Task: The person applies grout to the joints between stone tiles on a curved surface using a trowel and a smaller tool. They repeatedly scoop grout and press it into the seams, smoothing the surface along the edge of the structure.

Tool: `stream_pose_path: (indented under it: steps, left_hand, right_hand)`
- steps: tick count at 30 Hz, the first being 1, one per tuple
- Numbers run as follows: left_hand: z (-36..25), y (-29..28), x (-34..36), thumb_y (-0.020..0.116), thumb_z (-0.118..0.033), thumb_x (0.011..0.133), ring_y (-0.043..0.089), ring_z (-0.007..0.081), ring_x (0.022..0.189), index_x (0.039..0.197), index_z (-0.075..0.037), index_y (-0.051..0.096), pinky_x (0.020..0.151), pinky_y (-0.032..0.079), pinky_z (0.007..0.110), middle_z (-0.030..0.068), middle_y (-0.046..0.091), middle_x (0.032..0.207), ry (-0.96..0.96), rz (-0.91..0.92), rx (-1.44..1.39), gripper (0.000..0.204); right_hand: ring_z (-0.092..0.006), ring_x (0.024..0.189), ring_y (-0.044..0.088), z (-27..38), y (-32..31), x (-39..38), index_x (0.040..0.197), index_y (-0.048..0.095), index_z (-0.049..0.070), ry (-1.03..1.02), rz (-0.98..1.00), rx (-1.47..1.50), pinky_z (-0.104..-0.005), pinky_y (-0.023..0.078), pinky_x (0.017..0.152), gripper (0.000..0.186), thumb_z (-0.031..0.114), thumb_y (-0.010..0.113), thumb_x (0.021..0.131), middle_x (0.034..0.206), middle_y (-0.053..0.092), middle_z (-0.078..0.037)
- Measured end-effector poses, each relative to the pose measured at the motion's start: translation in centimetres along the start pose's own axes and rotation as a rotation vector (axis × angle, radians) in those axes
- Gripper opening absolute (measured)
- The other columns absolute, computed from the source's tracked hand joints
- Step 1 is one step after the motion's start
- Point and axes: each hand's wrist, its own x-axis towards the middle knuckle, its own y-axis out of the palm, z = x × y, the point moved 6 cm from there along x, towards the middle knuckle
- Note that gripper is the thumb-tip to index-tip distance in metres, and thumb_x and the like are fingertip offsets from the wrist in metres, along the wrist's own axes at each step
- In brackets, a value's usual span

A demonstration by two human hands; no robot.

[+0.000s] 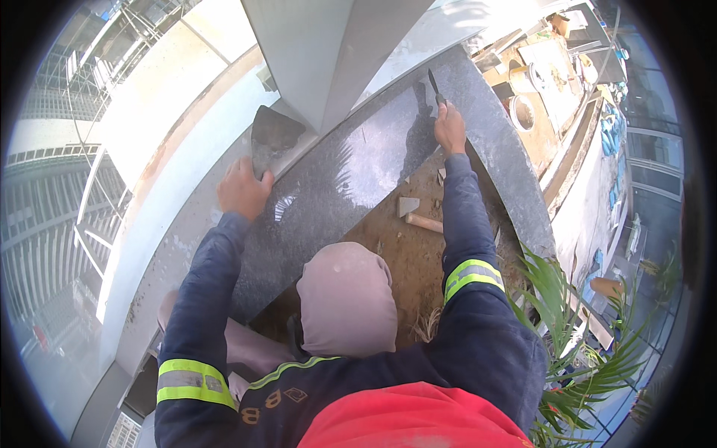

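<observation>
My right hand [449, 130] is closed round the handle of a narrow, pointed tool with a dark blade [433, 81]. The blade points away over a grey stone slab [314, 216], and I cannot tell whether it is a knife or a trowel seen edge-on. At the foot of the pale pillar, my left hand [245, 190] has its fingers and thumb on either side of a grey wedge-shaped piece [278, 130] with a dark top. Between my arms, a wooden-handled hammer [423, 221] lies on brown soil beside the slab's edge.
A pale angular pillar [321, 60] rises ahead from a white ledge [183, 201]. To the right stand buckets [521, 113] among building debris, with green palm leaves [582, 358] near my right elbow. A light-coloured, cloth-covered knee [348, 299] is below my hands.
</observation>
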Motion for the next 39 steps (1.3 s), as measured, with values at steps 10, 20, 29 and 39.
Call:
stream_pose_path:
  steps: [10, 20, 29, 39]
  left_hand:
    - [-1.2, 0.6, 0.4, 0.068, -0.040, 0.087, 0.069, 0.0398, 0.096, 0.105, -0.003, 0.064, 0.081, 0.054, 0.051, 0.0188, 0.070, 0.102, 0.041, -0.021, -0.011, 0.042]
    - [-0.9, 0.0, -0.4, 0.069, -0.039, 0.090, 0.068, 0.0393, 0.100, 0.108, 0.001, 0.064, 0.085, 0.053, 0.050, 0.0193, 0.070, 0.104, -0.007, -0.026, -0.045, 0.044]
    - [-12.3, -13.5, -10.0, 0.055, -0.044, 0.105, 0.063, 0.0219, 0.083, 0.145, 0.008, 0.049, 0.076, 0.049, 0.033, 0.0151, 0.065, 0.089, 0.218, 0.168, -0.720, 0.066]
    - [-21.5, -21.2, -12.4, 0.045, -0.042, 0.110, 0.048, 0.0160, 0.069, 0.133, 0.009, 0.057, 0.066, 0.045, 0.033, 0.0057, 0.052, 0.073, 0.382, 0.522, -1.076, 0.057]
  right_hand:
    - [-0.0339, 0.111, 0.061, -2.1, -5.7, 4.9, 0.143, 0.062, 0.025, -0.411, -0.035, 0.010, -0.0424, 0.048, 0.098, 0.044, 0.018, 0.061, 0.100, 0.121, 0.064, -0.014]
    - [-0.0126, 0.084, 0.061, 0.5, -8.2, -21.0, 0.156, 0.040, 0.002, 0.126, 0.094, 1.044, -0.0270, 0.051, 0.071, 0.053, 0.023, 0.049, 0.108, 0.113, 0.062, -0.009]
    - [-0.0084, 0.071, 0.048, 11.8, -18.6, -27.1, 0.159, 0.026, 0.003, 0.022, 0.420, 1.820, -0.0209, 0.037, 0.051, 0.060, 0.027, 0.047, 0.109, 0.114, 0.056, -0.010]
    - [-0.0025, 0.061, 0.037, 20.1, -23.7, -31.1, 0.158, 0.030, -0.004, -0.256, 0.107, 1.434, -0.0205, 0.032, 0.051, 0.060, 0.021, 0.052, 0.108, 0.074, 0.044, 0.007]
